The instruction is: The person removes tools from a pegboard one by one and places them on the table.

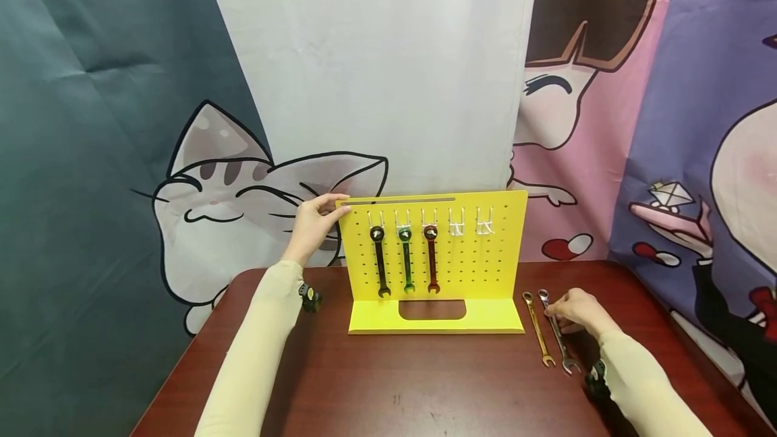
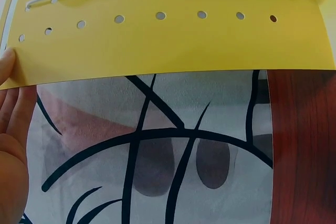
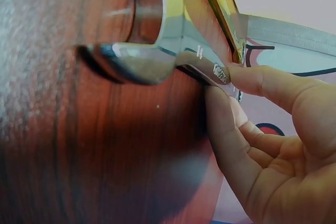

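My left hand (image 1: 313, 221) pinches the top left corner of a yellow pegboard stand (image 1: 479, 268), thumb in front and fingers behind. Three combination wrenches hang there from white hooks: a black wrench (image 1: 380, 261), a green wrench (image 1: 407, 260) and a red wrench (image 1: 432, 259). To the right of the stand, my right hand (image 1: 579, 312) pinches a silver wrench (image 1: 560, 342) between thumb and forefinger near its ring end. In the right wrist view the silver wrench's open end (image 3: 142, 59) points at the camera. A gold wrench (image 1: 537, 329) lies on the table just left of it.
Two bare white hooks (image 1: 456, 224) sit on the board right of the red wrench. The stand's base has an oblong cutout. The reddish-brown table (image 1: 376, 383) reaches back to a printed cartoon curtain (image 1: 388, 73).
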Tool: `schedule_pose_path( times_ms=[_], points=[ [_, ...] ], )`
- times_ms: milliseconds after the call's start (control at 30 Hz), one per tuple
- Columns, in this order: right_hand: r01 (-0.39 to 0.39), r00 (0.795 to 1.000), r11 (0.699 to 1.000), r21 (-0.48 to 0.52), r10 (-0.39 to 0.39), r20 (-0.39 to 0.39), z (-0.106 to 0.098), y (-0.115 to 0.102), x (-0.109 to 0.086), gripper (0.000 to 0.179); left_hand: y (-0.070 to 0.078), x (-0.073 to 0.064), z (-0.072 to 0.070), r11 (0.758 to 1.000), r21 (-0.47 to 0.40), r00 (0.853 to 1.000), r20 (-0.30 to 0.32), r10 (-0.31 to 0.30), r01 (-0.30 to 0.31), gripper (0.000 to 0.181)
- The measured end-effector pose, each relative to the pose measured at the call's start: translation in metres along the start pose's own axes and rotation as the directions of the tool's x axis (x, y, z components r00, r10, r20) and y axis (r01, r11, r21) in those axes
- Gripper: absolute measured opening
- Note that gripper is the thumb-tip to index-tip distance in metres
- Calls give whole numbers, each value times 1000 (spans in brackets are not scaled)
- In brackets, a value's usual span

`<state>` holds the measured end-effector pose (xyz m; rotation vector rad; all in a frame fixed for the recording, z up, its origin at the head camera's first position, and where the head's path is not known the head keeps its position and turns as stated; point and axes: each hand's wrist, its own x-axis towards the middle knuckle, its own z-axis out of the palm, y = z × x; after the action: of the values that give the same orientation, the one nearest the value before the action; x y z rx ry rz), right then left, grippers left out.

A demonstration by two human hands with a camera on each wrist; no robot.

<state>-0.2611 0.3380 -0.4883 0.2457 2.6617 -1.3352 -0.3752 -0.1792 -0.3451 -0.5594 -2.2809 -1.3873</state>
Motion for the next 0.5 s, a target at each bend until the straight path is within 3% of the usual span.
schedule_pose_path(
  times_ms=[500],
  points=[
    [-22,1000,1000,1,22,14,-4,0,3,24,0,0,0,1000,-1,1000,-4,19,-19,27]
  ],
)
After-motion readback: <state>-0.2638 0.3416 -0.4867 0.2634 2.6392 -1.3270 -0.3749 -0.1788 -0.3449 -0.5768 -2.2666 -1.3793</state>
